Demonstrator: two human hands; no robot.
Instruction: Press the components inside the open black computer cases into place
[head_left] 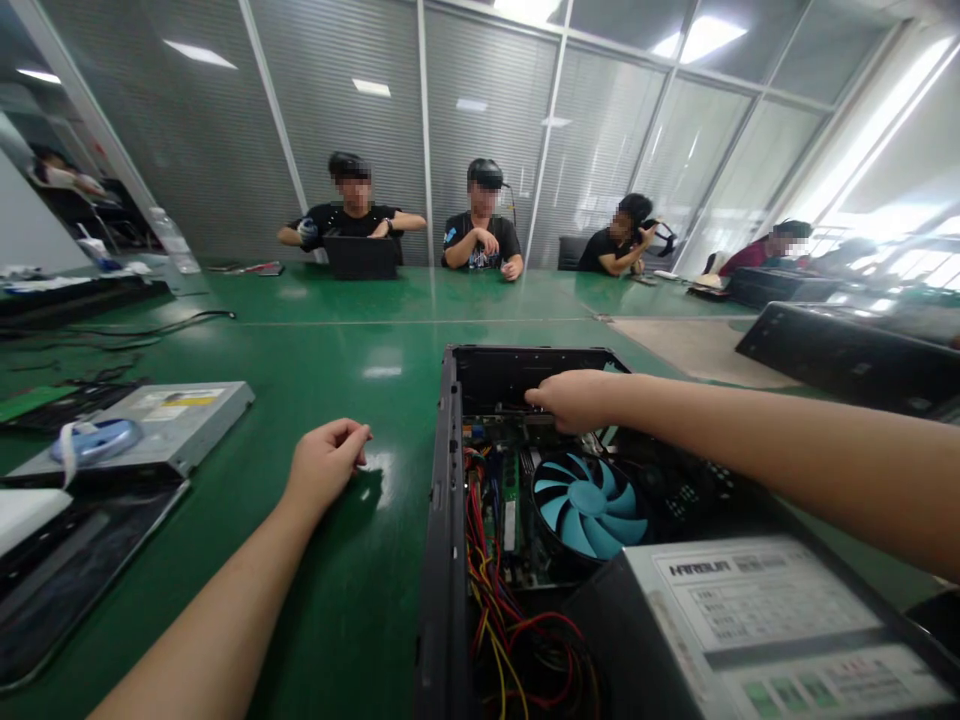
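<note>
An open black computer case (442, 520) lies on the green table (352, 350). Inside it are a fan with light blue blades (589, 500), a power supply with a white label (765, 600) and red and yellow cables (499, 620). My right hand (574, 400) reaches over the far part of the case, above the board, its fingers closed; whatever they may hold is too small to make out. Left of the case, my left hand (330, 460) is just over the table with its fingers curled together and nothing visible in them.
On the left are a silver drive (217, 410) with a blue roll-like item (97, 438) on it, a black panel (97, 590) and dark cables. Another black case (847, 350) stands at the right. Several people sit across the table, one behind a black box (361, 257).
</note>
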